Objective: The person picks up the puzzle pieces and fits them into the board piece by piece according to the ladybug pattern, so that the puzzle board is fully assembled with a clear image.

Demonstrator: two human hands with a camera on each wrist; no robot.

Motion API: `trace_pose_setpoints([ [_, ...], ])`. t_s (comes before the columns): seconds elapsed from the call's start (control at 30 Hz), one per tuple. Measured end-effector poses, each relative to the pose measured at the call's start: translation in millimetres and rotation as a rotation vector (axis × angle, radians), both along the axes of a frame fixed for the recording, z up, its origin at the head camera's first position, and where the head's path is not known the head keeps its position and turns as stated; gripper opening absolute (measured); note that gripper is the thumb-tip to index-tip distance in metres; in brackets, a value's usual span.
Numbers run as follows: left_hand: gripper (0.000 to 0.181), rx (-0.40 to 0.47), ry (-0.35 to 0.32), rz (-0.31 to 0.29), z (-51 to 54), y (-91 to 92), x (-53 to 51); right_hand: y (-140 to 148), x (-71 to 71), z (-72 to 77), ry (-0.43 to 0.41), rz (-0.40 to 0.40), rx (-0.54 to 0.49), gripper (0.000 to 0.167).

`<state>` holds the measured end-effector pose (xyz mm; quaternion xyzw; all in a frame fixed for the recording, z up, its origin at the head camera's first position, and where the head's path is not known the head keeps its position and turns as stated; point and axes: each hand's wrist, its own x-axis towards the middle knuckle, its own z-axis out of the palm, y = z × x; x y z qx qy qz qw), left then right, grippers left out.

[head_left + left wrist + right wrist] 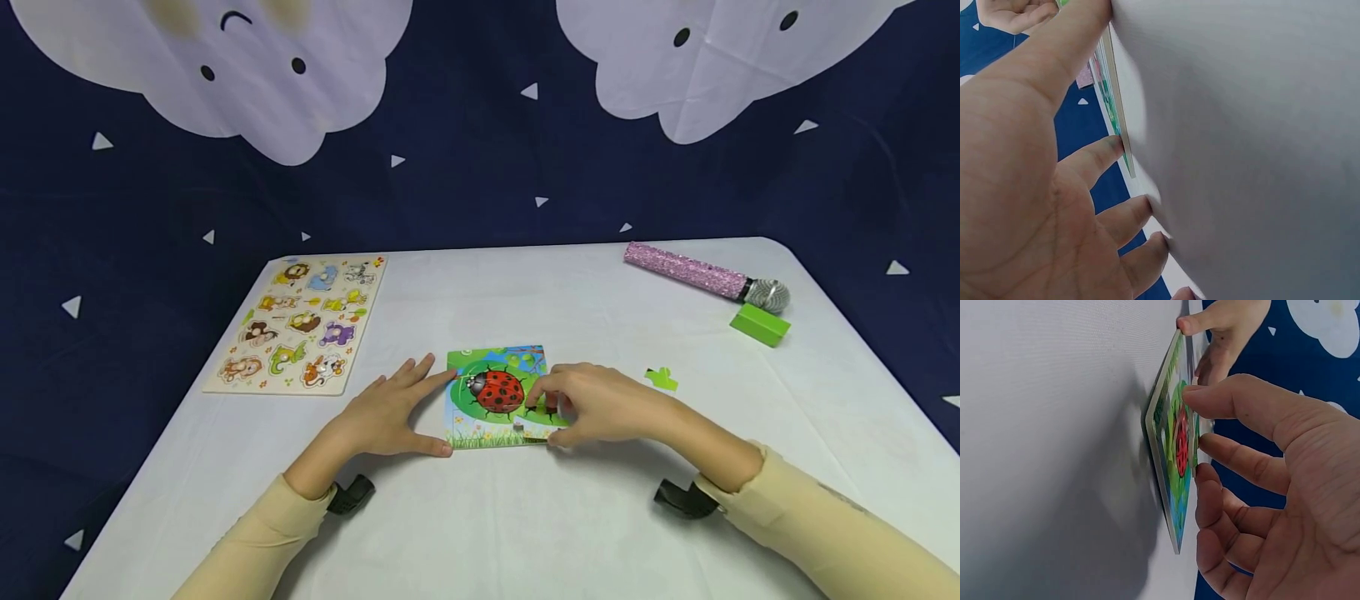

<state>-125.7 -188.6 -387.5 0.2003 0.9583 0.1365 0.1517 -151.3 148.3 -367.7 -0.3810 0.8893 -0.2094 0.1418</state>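
Observation:
A square ladybug jigsaw board (pixel 480 437) lies flat near the middle of the table. Spread, straight fingers of my left hand (pixel 386 412) rest at its left side, the thumb and index fingertips touching the edge. Over the lower right part of the board, my right hand (pixel 603 404) pinches a puzzle piece (pixel 1194 434) between thumb and fingers. That piece is seen nearly edge-on in the right wrist view, and the fingers partly cover it. A notch shows in the picture beneath the right hand. Right of that hand lies a loose green puzzle piece (pixel 662 379).
A wooden animal puzzle board (pixel 300 325) lies at the back left of the white-covered table (pixel 480 525). At the back right are a glittery pink microphone (pixel 686 271) and a green block (pixel 760 325). A dark blue cloud-print cloth (pixel 465 192) hangs behind.

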Motion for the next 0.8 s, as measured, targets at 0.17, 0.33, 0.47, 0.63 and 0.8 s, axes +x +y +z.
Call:
trace_pose_setpoints([
  [0.17,0.111,-0.001,-0.004,0.003,0.8,-0.1,0.9,-7,-2.4,-1.2,-0.002,0.008,0.006,0.044],
  [0.33,0.111,-0.001,-0.005,0.006,1.8,-0.2,2.0,-14,-4.9,-1.9,0.0,0.018,0.012,0.042],
  [0.47,0.11,-0.001,-0.004,0.005,1.4,-0.2,1.6,-19,-7.6,-3.5,0.003,0.03,0.009,0.041],
  [0.63,0.11,0.003,-0.009,0.005,1.6,-0.1,1.4,-25,-10.5,-5.0,0.012,0.051,0.01,0.039],
  [0.8,0.11,0.003,-0.014,0.009,2.2,-0.3,1.7,-32,-13.8,-7.2,0.009,0.063,0.01,0.038],
])
